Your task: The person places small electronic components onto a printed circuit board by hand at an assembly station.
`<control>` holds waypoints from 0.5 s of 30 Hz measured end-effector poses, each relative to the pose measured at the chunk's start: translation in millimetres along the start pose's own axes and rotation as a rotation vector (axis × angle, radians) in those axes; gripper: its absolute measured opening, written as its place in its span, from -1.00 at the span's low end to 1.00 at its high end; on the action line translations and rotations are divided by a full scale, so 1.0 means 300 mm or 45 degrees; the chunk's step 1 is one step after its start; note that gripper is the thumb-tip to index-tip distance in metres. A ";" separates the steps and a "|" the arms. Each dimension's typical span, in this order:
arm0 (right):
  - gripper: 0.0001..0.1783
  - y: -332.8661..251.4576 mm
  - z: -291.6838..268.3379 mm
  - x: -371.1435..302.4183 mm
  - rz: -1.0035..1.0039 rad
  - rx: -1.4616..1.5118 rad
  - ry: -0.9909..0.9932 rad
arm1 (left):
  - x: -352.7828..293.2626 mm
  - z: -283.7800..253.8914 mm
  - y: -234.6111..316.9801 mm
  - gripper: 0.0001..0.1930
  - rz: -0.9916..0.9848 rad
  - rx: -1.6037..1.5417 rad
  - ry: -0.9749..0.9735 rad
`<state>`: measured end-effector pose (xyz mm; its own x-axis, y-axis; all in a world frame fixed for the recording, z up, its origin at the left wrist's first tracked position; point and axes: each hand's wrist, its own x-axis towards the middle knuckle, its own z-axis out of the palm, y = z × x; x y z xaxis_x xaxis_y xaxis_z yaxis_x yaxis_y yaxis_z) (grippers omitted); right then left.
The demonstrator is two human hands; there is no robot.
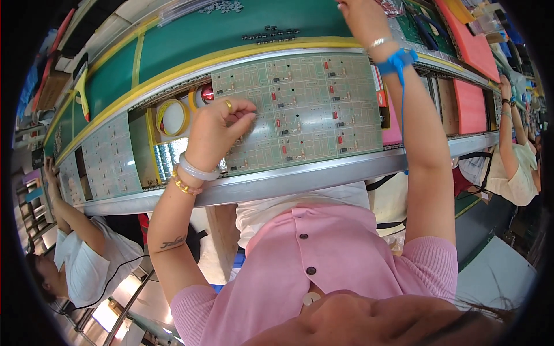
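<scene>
A wide panel of printed circuit boards lies on the rails in front of me, fitted with small red, black and tan parts. My left hand is over the panel's left side, thumb and fingers drawn together in a pinch. What sits between those fingertips, if anything, is hidden. Beyond the panel, my right hand reaches over the green mat at the top edge of the view, its fingers partly cut off. A blue wrist strap with a cord circles my right wrist. Small black components stand in rows on the mat, left of that hand.
A metal rail runs along the near side. Tape rolls lie below rail level, left of the panel. Another board panel rests farther left. Pliers and pink foam are at right. Co-workers stand on both sides.
</scene>
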<state>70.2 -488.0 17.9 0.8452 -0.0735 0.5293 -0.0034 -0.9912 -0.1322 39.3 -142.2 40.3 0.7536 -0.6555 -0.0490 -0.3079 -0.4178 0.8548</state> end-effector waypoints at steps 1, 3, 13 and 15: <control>-0.87 0.018 0.033 0.023 0.000 0.017 0.005 | -0.007 0.007 0.005 -0.86 0.076 0.059 0.024; -0.84 0.081 0.078 0.039 0.125 -0.167 -0.072 | 0.001 0.033 0.010 -0.87 0.158 0.117 0.035; -0.82 0.106 0.096 0.040 0.118 -0.304 -0.242 | 0.047 0.101 0.013 -0.88 0.341 0.374 0.067; -0.84 0.041 0.040 0.042 0.119 -0.135 -0.196 | 0.045 0.098 0.011 -0.88 0.325 0.383 0.079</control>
<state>87.2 -499.6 12.8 0.9103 -0.1558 0.3835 -0.1347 -0.9875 -0.0813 31.4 -170.9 27.2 0.6617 -0.7267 0.1844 -0.6392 -0.4183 0.6454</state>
